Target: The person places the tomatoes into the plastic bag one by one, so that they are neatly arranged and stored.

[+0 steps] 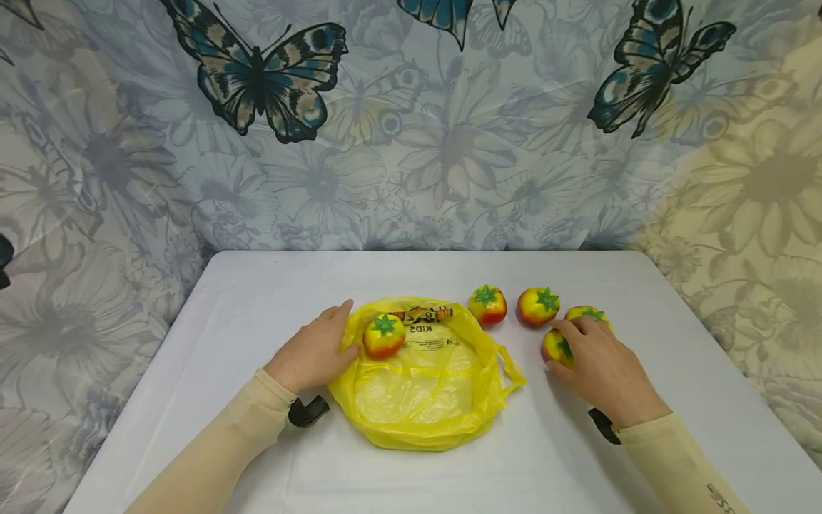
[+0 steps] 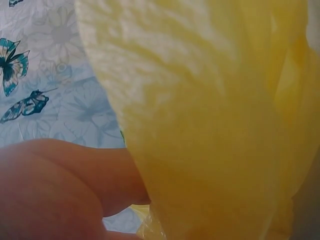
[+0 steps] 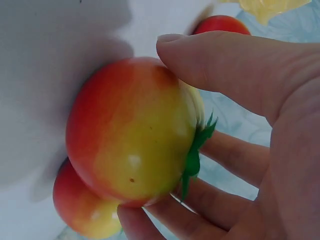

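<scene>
A yellow plastic bag (image 1: 417, 400) lies spread on the table, its rim forming a rough ring and dark print showing mirrored at the back. Within that ring, near the left side, sits a red-and-yellow toy tomato (image 1: 384, 335) with a green leafy top. My left hand (image 1: 315, 346) holds the bag's left edge; in the left wrist view yellow film hides most of its fingers. On the right, my right hand (image 1: 606, 371) grips another toy tomato (image 3: 132, 132), thumb on one side and fingers around the other. The gripped tomato appears to rest on the table.
Two more tomatoes stand behind the bag's right side, a nearer one (image 1: 487, 305) and one further right (image 1: 538, 307). Another tomato (image 1: 587, 313) lies just beyond my right hand. The white table (image 1: 289, 278) ends at a butterfly-patterned cloth (image 1: 449, 143).
</scene>
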{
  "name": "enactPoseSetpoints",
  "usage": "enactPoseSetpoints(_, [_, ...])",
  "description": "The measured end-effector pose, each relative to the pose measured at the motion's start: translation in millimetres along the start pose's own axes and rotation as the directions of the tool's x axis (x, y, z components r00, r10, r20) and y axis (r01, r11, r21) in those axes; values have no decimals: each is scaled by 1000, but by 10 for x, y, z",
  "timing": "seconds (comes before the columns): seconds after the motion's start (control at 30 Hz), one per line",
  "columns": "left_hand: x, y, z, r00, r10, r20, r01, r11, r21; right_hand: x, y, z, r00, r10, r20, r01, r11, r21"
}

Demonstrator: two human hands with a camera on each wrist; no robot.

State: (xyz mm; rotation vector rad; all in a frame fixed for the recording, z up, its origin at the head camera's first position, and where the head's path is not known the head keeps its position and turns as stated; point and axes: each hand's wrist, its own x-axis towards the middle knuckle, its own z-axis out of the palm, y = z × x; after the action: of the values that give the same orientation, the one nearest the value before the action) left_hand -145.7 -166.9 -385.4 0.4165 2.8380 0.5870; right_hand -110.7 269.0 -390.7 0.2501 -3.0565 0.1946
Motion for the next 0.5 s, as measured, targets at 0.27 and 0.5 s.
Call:
enactPoseSetpoints(0.27, [3,-12,4,1000,11,-16,-11,1000,4,53,-39,-15,1000,-5,15,5,1000,-17])
enactPoseSetpoints(0.5, [9,-23,0,1000,5,-12,-5,1000,0,132,-150,-157,999,-41,6,41,999,-14])
